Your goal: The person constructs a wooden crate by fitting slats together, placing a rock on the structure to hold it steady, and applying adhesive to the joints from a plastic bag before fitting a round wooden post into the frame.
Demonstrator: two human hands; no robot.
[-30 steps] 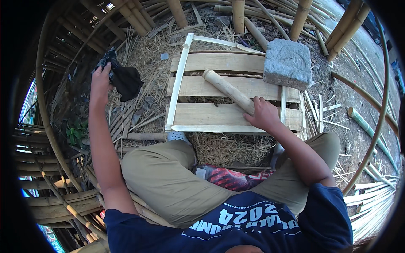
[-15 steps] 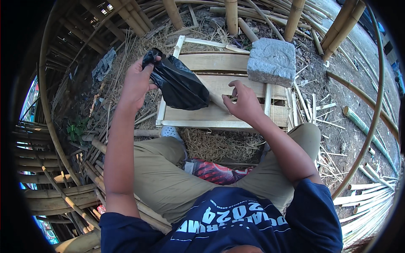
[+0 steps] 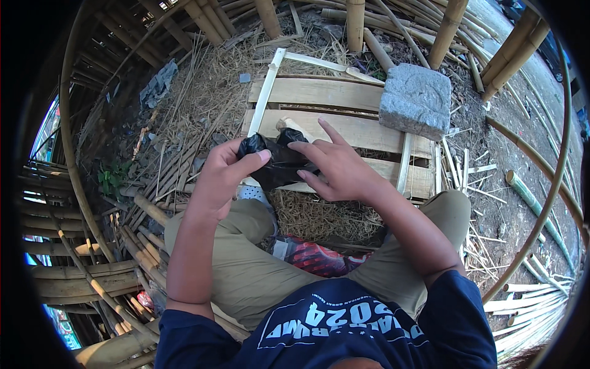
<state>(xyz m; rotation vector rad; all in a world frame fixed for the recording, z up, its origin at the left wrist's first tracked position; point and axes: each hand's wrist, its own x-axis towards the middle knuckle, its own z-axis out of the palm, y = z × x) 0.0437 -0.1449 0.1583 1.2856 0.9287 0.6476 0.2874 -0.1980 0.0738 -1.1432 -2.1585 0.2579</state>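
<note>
My left hand (image 3: 230,169) grips a thin black plastic bag (image 3: 276,169), its thumb pressed on the gathered left edge. From the other side my right hand (image 3: 338,166) reaches to the bag, fingers spread apart, with a fingertip and the thumb against its right part. The bag is bunched and held over the near left side of a low slatted wooden platform (image 3: 326,93). Behind it a pale piece of wood (image 3: 296,127) lies on the slats, partly covered by the bag and hand.
A rough grey stone block (image 3: 416,100) rests on the platform's right end. Bamboo posts (image 3: 355,27) rise beyond it. A curved bamboo pole (image 3: 544,157) and a green bamboo piece (image 3: 534,200) are at right. Pale split strips (image 3: 522,320) fan out at lower right. A red patterned packet (image 3: 319,253) lies between my legs.
My left hand has come down and nearer with the bag, which is now bunched rather than hanging. My right hand has moved left to it. A small stick-like thing by its fingers no longer shows.
</note>
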